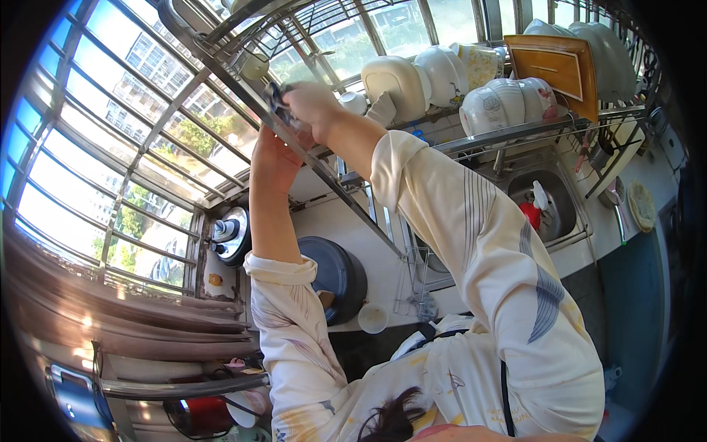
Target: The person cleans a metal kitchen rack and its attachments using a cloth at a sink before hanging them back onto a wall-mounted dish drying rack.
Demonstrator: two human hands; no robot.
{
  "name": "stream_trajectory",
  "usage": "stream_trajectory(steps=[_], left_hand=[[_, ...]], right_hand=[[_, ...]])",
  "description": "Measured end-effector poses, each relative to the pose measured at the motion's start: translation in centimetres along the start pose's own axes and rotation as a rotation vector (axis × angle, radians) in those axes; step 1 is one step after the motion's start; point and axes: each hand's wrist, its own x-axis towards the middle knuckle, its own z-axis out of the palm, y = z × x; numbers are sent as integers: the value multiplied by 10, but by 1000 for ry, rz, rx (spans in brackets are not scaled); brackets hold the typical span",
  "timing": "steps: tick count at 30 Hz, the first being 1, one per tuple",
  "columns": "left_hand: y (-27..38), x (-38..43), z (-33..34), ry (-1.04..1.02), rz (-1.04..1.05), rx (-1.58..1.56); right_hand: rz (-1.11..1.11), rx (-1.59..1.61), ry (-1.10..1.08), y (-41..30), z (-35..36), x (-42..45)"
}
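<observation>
Both arms reach up to the left end of a steel dish rack. Blur softens my right hand, whose fingers are closed round a small dark, shiny item; its kind is too blurred to tell. Just below, my left hand is raised at the rack's frame, partly behind the steel bar. Its fingers are hidden by the bar and the other hand, so its grip does not show. A pale round lid or dish sits in the rack just above the hands.
White bowls, a cream dish and an orange rectangular plate fill the rack. Beneath are a steel sink holding a red item, a dark blue tub and a clear cup. Barred windows flank the left.
</observation>
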Motion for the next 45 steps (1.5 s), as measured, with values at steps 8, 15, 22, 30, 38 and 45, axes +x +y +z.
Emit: stream_trajectory(steps=[8,15,22,30,38,45], left_hand=[[57,70,-10,298,547,219],[138,145,19,-362,523,790],[142,154,24,-399,428,853],[146,161,33,-444,398,872],[150,160,33,-467,384,882],[148,142,29,-451,393,895]], right_hand=[[-15,-124,57,-17,-32,-61],[-676,-435,-5,-4,-126,-206],[-644,-661,293,38,-175,-259],[-549,-679,359,59,-180,-264],[-504,-694,386,73,-180,-274],[-697,-939,130,42,-167,-270]])
